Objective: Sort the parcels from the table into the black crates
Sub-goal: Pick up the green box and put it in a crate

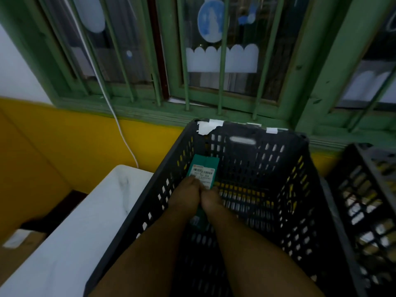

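A green parcel (204, 170) with a white barcode label lies deep inside a tall black slotted crate (295, 174), against its left wall. Both my arms reach down into that crate. My left hand (186, 195) and my right hand (209, 199) press side by side on the parcel's near end, fingers closed around it. The lower part of the parcel shows between my wrists; most of it under the hands is hidden. A second black crate (364, 189) stands to the right, its contents too dark to tell.
A white marble-look table (70, 234) sits left of the crate. A cardboard box (19, 249) is on the floor at far left. Behind are a yellow wall, a green barred window and a hanging white cable (120, 129). White tape scraps stick on the crate rim.
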{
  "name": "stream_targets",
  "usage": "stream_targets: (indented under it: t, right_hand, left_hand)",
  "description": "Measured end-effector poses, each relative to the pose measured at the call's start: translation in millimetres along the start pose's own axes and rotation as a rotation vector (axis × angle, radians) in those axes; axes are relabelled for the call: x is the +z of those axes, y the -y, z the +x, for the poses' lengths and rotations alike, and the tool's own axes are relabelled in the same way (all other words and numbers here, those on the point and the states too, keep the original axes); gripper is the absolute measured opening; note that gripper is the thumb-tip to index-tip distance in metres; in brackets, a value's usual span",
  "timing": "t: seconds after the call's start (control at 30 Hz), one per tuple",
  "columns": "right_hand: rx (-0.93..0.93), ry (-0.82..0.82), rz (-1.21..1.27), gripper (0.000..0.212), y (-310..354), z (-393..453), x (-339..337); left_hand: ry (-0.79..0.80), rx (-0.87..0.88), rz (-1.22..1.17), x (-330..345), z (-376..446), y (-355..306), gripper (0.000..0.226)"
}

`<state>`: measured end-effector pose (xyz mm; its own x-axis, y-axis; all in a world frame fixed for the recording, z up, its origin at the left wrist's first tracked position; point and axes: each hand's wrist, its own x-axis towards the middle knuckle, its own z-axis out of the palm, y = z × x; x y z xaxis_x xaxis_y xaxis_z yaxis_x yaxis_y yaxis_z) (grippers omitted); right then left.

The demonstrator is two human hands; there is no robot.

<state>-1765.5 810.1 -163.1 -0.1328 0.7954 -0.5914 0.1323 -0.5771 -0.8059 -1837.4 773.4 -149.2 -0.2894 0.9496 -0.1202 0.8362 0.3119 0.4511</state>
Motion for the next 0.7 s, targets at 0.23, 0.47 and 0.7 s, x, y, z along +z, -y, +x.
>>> stream_targets:
  t: [0.23, 0.47, 0.7]
  right_hand:
    - [-0.092, 0.044, -0.206, 0.063, 46.6, -56.7, -26.4]
    - [-0.341, -0.185, -0.352, 0.077, 84.3, -125.0, -99.5]
    - [-0.438, -0.388, -0.287, 0.069, 82.3, -200.9, -193.1]
  left_hand:
    - [0.066, -0.082, -0.260, -55.2, -12.8, -25.8, 0.037]
    - [-0.063, -0.034, -0.615, -90.2, -57.9, -92.8, 0.048]
    - [-0.042, 0.066, -0.738, -83.9, -125.7, -190.2, 0.040]
